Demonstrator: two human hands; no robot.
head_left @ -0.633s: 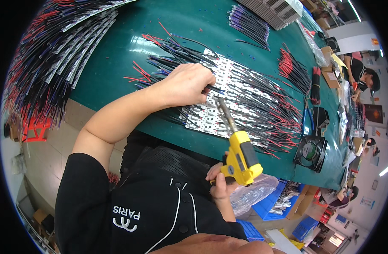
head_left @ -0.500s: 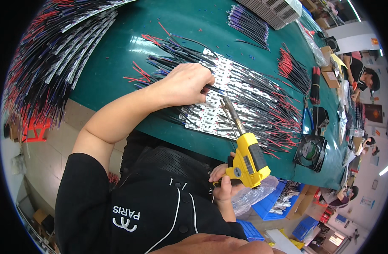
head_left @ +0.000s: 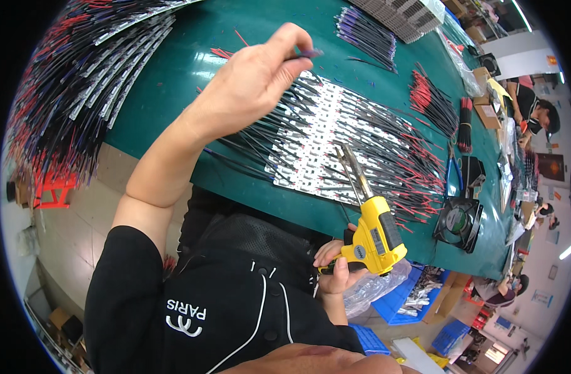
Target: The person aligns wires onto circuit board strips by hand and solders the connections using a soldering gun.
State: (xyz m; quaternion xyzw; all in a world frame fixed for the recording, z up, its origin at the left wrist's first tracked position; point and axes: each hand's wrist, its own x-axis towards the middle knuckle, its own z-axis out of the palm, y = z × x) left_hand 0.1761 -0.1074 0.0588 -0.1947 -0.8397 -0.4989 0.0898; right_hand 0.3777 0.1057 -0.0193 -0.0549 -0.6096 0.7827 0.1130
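Left hand [head_left: 254, 81] moved up off the circuit boards [head_left: 310, 134], fingers pinching purple-tipped wire [head_left: 311, 54], probably light and bendy, best grabbed near the tip; right hand [head_left: 336, 269] wraps the soldering gun [head_left: 376, 237].

From my remote station I see white lettering [head_left: 187, 308], upside down, beside a curved emblem [head_left: 184, 326] on the black shirt [head_left: 136, 311]. The yellow tool [head_left: 385, 249] carries an oval label [head_left: 359, 252] with small print. I find the wall signs [head_left: 542, 299] too small to read.
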